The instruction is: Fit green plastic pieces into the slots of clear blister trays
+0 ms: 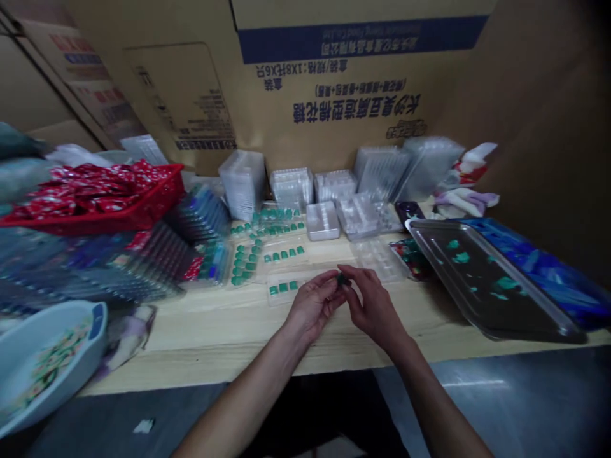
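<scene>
Between the fingertips of both hands is a small dark green piece [340, 279], too small and partly covered to name. My left hand [312, 305] pinches it from the left, fingers curled. From the right, my right hand [375, 304] closes thumb and forefinger on it. Just left of my hands lies a clear plastic tray [272, 299] with green pieces [283, 287] in a row along it. Behind it, more green pieces [245, 262] sit in other clear trays. An unfilled-looking clear tray [379, 259] lies beyond my right hand.
Stacked clear trays [291, 186] line the cardboard box [296, 140] at the back. On the right, a metal tray [472, 286] holds green scraps. Left are a red basket [162, 197] of red packets, filled stacked packs [157, 261] and a pale blue basin [52, 312]. The wooden table's edge [191, 376] is near me.
</scene>
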The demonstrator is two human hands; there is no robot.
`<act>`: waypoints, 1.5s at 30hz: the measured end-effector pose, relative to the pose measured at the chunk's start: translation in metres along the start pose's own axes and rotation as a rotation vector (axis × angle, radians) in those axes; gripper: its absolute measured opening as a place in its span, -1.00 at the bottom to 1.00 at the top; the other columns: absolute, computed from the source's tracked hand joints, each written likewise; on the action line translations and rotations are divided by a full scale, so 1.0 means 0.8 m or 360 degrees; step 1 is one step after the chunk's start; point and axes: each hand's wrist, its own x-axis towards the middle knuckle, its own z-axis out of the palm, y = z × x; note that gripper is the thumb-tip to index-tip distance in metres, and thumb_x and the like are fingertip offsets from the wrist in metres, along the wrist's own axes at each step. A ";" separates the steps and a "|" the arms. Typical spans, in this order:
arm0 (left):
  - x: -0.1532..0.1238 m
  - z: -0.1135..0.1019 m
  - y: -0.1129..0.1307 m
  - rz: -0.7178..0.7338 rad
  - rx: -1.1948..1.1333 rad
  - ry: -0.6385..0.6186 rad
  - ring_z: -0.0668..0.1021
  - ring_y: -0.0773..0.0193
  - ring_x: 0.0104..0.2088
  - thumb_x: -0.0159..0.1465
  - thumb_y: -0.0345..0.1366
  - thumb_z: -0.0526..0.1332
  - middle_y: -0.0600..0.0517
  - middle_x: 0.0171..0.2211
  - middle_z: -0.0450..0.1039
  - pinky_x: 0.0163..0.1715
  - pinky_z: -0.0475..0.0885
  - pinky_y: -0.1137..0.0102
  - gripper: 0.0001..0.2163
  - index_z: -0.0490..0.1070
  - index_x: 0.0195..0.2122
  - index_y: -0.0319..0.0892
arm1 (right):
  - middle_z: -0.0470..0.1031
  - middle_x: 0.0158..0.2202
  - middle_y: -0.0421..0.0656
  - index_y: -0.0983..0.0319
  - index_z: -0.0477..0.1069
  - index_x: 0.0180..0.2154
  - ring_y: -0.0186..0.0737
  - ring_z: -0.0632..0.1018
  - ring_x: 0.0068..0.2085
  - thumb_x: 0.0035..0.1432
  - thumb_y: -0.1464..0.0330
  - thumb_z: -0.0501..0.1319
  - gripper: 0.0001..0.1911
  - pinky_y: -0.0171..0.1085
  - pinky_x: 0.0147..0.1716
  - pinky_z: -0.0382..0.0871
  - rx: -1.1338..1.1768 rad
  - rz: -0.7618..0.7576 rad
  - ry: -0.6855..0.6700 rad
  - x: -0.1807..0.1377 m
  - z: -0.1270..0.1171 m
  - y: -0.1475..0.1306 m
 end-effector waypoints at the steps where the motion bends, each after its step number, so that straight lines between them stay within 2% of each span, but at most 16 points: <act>1: 0.000 -0.007 0.004 0.0006 -0.0023 0.0032 0.62 0.36 -0.40 0.19 -0.54 0.30 -0.10 -0.31 0.60 -0.31 0.53 0.51 -0.75 0.49 -0.08 -0.34 | 0.49 -0.02 0.00 0.21 0.24 0.18 -0.04 0.44 0.02 0.25 0.47 0.06 -0.54 0.00 -0.01 0.39 0.0001 -0.0028 -0.0016 0.000 0.006 -0.002; 6: -0.001 -0.035 0.021 0.0030 -0.0089 0.0132 0.64 0.33 -0.40 0.19 -0.60 0.27 -0.08 -0.37 0.60 -0.35 0.55 0.54 -0.80 0.52 -0.16 -0.35 | 0.45 0.08 -0.01 0.20 0.22 0.20 -0.06 0.42 0.09 0.22 0.52 0.05 -0.49 0.01 0.06 0.35 -0.0010 -0.0113 0.0022 -0.004 0.019 -0.012; 12: 0.004 -0.043 0.027 0.0040 -0.0180 0.0177 0.62 0.40 -0.45 0.18 -0.67 0.22 -0.05 -0.38 0.60 -0.37 0.56 0.58 -0.84 0.54 -0.29 -0.38 | 0.41 0.14 0.04 0.26 0.25 0.23 0.02 0.38 0.12 0.11 0.63 0.04 -0.37 0.03 0.04 0.32 -0.0285 -0.0286 -0.0137 -0.011 0.030 -0.016; 16: 0.002 -0.046 0.032 -0.0072 -0.0094 0.0167 0.58 0.43 -0.54 0.18 -0.61 0.26 -0.03 -0.45 0.58 -0.48 0.52 0.60 -0.89 0.56 -0.32 -0.36 | 0.44 0.09 0.02 0.26 0.37 0.10 -0.02 0.40 0.09 0.09 0.64 0.04 -0.45 0.00 0.03 0.33 -0.0283 -0.0389 -0.0118 -0.008 0.021 -0.007; 18: -0.002 -0.046 0.032 -0.0100 0.0016 0.0091 0.61 0.39 -0.48 0.18 -0.56 0.30 -0.08 -0.40 0.60 -0.39 0.54 0.57 -0.90 0.57 -0.27 -0.38 | 0.44 0.08 0.03 0.25 0.42 0.04 -0.01 0.41 0.08 0.09 0.64 0.04 -0.50 0.00 0.03 0.33 -0.0326 -0.0407 -0.0147 -0.003 0.013 -0.005; 20: -0.006 -0.044 0.031 -0.0060 0.0114 0.0015 0.64 0.34 -0.36 0.14 -0.50 0.37 -0.12 -0.31 0.62 -0.23 0.55 0.51 -0.82 0.58 -0.21 -0.38 | 0.43 0.08 0.05 0.24 0.44 0.02 0.02 0.40 0.08 0.09 0.63 0.05 -0.51 0.03 0.03 0.33 -0.0380 -0.0395 -0.0187 0.001 0.007 -0.005; 23: -0.004 -0.043 0.032 0.0062 0.0262 -0.0010 0.63 0.32 -0.31 0.02 -0.44 0.47 -0.09 -0.30 0.62 -0.13 0.51 0.45 -0.70 0.59 -0.18 -0.33 | 0.44 0.05 0.03 0.20 0.46 0.03 -0.02 0.43 0.05 0.09 0.62 0.05 -0.49 0.00 0.01 0.37 -0.0232 -0.0313 -0.0183 0.005 0.005 -0.001; 26: 0.007 -0.053 0.047 0.0298 0.0554 0.0095 0.60 0.34 -0.39 -0.01 -0.35 0.49 -0.04 -0.38 0.60 -0.20 0.50 0.42 -0.70 0.60 -0.23 -0.29 | 0.45 0.00 -0.04 0.15 0.50 -0.01 -0.13 0.49 -0.01 0.14 0.59 0.02 -0.53 -0.10 -0.04 0.43 0.0025 -0.0117 -0.0087 0.002 0.016 0.017; 28: 0.018 -0.068 0.065 0.0534 0.0807 0.0218 0.57 0.36 -0.42 0.02 -0.33 0.45 0.00 -0.40 0.58 -0.26 0.47 0.43 -0.73 0.60 -0.23 -0.26 | 0.46 0.02 -0.02 0.19 0.49 -0.01 -0.13 0.50 0.01 0.13 0.59 0.02 -0.53 -0.09 -0.01 0.43 -0.0040 0.0001 -0.0077 -0.007 0.030 0.033; 30: 0.029 -0.084 0.082 0.0757 0.1116 0.0306 0.55 0.35 -0.40 0.06 -0.34 0.40 0.01 -0.37 0.57 -0.29 0.45 0.43 -0.77 0.61 -0.23 -0.23 | 0.46 0.05 0.06 0.29 0.47 0.02 -0.06 0.47 0.07 0.09 0.60 0.03 -0.51 -0.03 0.05 0.39 -0.0239 0.0010 -0.0186 -0.018 0.047 0.045; 33: 0.040 -0.102 0.096 0.0946 0.1692 0.0313 0.54 0.30 -0.35 0.12 -0.39 0.32 -0.02 -0.31 0.57 -0.29 0.43 0.40 -0.82 0.61 -0.23 -0.21 | 0.43 0.10 0.14 0.41 0.43 0.06 0.01 0.40 0.14 0.06 0.62 0.04 -0.49 -0.01 0.12 0.31 -0.0462 -0.0090 -0.0398 -0.035 0.068 0.049; 36: 0.045 -0.107 0.094 0.1005 0.2291 0.0255 0.56 0.24 -0.33 0.15 -0.43 0.28 -0.03 -0.34 0.58 -0.25 0.42 0.37 -0.82 0.59 -0.22 -0.19 | 0.42 0.12 0.12 0.42 0.40 0.10 0.02 0.37 0.15 0.08 0.61 0.06 -0.48 -0.04 0.13 0.27 -0.0582 -0.0122 -0.0453 -0.044 0.076 0.040; 39: 0.047 -0.104 0.087 0.1027 0.2731 0.0078 0.57 0.20 -0.29 0.17 -0.45 0.26 -0.03 -0.31 0.60 -0.18 0.42 0.34 -0.83 0.60 -0.25 -0.16 | 0.40 0.14 0.12 0.42 0.38 0.11 0.03 0.36 0.15 0.13 0.59 0.06 -0.50 -0.05 0.12 0.25 -0.0642 -0.0110 -0.0467 -0.045 0.076 0.033; 42: 0.049 -0.101 0.080 0.0992 0.2909 -0.0177 0.60 0.16 -0.22 0.17 -0.47 0.26 -0.05 -0.26 0.62 -0.12 0.42 0.34 -0.81 0.61 -0.25 -0.14 | 0.39 0.15 0.13 0.43 0.37 0.12 0.04 0.36 0.15 0.12 0.59 0.06 -0.50 -0.04 0.11 0.23 -0.0661 -0.0085 -0.0486 -0.044 0.076 0.031; 45: 0.050 -0.104 0.073 0.0959 0.2943 -0.0268 0.61 0.14 -0.18 0.19 -0.47 0.24 -0.07 -0.22 0.62 -0.09 0.43 0.33 -0.80 0.62 -0.23 -0.14 | 0.39 0.16 0.13 0.43 0.38 0.12 0.05 0.35 0.15 0.13 0.59 0.06 -0.50 -0.04 0.11 0.22 -0.0654 -0.0064 -0.0497 -0.044 0.076 0.033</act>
